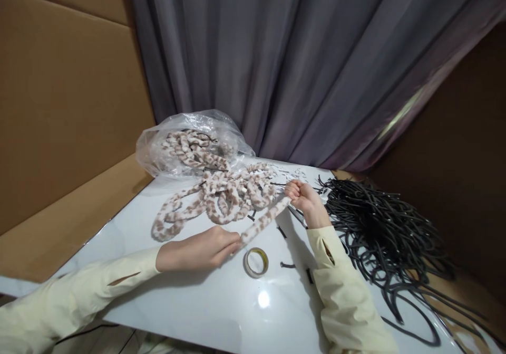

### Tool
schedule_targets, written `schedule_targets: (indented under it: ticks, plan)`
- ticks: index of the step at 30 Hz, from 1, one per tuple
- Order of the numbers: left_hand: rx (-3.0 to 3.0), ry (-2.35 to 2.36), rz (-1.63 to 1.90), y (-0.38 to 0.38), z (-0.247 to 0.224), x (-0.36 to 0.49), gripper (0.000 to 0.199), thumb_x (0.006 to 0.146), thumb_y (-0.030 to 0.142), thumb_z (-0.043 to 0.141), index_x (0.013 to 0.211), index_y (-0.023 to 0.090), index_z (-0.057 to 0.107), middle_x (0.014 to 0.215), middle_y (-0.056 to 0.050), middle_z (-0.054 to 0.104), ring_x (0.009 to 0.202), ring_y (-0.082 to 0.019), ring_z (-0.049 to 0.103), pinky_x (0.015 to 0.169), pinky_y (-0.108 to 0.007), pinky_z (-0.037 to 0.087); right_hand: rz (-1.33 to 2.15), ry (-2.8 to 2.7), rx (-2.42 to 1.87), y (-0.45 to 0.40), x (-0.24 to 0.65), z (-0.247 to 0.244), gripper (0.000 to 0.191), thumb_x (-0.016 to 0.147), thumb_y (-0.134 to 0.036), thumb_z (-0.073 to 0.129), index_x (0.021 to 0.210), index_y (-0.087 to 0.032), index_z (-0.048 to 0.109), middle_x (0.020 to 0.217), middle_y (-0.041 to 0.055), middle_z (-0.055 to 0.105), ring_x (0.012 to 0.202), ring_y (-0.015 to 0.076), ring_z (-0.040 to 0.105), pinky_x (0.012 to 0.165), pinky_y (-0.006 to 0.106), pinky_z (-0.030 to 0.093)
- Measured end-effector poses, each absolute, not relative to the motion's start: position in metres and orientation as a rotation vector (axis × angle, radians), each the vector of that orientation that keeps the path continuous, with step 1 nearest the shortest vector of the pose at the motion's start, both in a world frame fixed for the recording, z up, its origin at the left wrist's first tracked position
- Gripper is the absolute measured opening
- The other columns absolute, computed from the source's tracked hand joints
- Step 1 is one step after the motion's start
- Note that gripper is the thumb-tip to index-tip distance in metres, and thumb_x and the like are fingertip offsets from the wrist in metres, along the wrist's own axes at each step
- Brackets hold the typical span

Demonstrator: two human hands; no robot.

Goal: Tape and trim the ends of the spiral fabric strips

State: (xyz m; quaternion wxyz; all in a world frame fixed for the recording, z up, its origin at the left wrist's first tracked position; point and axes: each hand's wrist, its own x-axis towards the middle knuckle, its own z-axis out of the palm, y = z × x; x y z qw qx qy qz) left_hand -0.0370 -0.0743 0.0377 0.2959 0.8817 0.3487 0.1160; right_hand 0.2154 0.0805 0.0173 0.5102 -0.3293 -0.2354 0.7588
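Observation:
A brown-and-white fluffy strip (265,221) is stretched at a slant above the white table (205,304). Its lower left end is pinched by my left hand (211,247). At the upper right end, my right hand (302,197) is closed around it. Behind the strip lies a heap of similar fluffy loops (225,198). A roll of tape (256,262) rests on the table just below my left hand's fingertips, to the right. Small black pieces lie scattered near my right forearm.
A clear plastic bag (154,151) with more fluffy strips sits at the back left. A large tangle of black cords (379,222) covers the right side. Cardboard panels (71,95) flank both sides, and a grey curtain (237,58) hangs behind.

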Motion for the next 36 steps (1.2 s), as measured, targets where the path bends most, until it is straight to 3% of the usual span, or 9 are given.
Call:
schedule_targets:
  ticks: [4,8,13,18,25,36]
  plan:
    - [2.428,0.955,0.233,-0.078,0.038,-0.042,0.028,0.093,0.026,0.027,0.07,0.018,0.04,0.064,0.0,0.047,0.053,-0.011,0.042,0.053,-0.025,0.028,1.8,-0.557,-0.783,0.081,0.219,0.02,0.038,0.083,-0.003,0.028,0.054,-0.023,0.015,0.044,-0.0096,0.013,0.035,0.0068,0.01,0.033,0.018,0.014]
    - [2.565,1.114,0.186,-0.069,0.031,-0.056,0.017,0.086,0.009,0.031,0.077,0.019,0.042,0.072,-0.003,0.054,0.061,-0.014,0.05,0.055,-0.024,0.031,1.724,-0.561,-0.741,0.083,0.234,0.031,0.036,0.085,-0.01,0.029,0.055,-0.023,0.013,0.043,-0.0098,0.01,0.034,0.0072,0.009,0.03,0.018,0.014]
    - [2.73,1.301,0.139,-0.045,0.031,-0.067,0.024,0.07,-0.004,0.035,0.079,0.018,0.041,0.076,-0.005,0.056,0.068,-0.018,0.053,0.06,-0.027,0.033,1.594,-0.591,-0.654,0.08,0.263,0.049,0.038,0.083,-0.008,0.033,0.056,-0.021,0.01,0.043,-0.0094,0.01,0.032,0.0066,0.011,0.029,0.017,0.017]
    - [2.864,1.178,0.139,-0.04,0.047,-0.054,0.032,0.058,-0.008,0.033,0.075,0.019,0.037,0.073,-0.002,0.054,0.065,-0.016,0.05,0.059,-0.026,0.032,1.489,-0.588,-0.611,0.074,0.292,0.06,0.039,0.081,-0.006,0.034,0.055,-0.021,0.01,0.041,-0.009,0.012,0.031,0.0058,0.014,0.03,0.016,0.019]
    - [2.885,1.22,0.161,-0.034,0.056,-0.049,0.028,0.063,-0.007,0.033,0.073,0.02,0.035,0.071,-0.001,0.052,0.062,-0.015,0.048,0.057,-0.025,0.031,1.409,-0.569,-0.594,0.061,0.319,0.074,0.037,0.083,-0.005,0.025,0.054,-0.021,0.008,0.041,-0.0074,0.011,0.031,0.0057,0.014,0.03,0.017,0.017]
    - [2.95,1.426,0.232,-0.012,0.059,-0.081,0.023,0.074,-0.003,0.036,0.078,0.018,0.044,0.075,-0.003,0.057,0.07,-0.017,0.055,0.063,-0.026,0.037,1.586,-0.749,-0.497,0.045,0.289,0.086,0.041,0.078,-0.011,0.039,0.053,-0.02,0.008,0.039,-0.0072,0.016,0.033,0.0066,0.015,0.032,0.019,0.021]
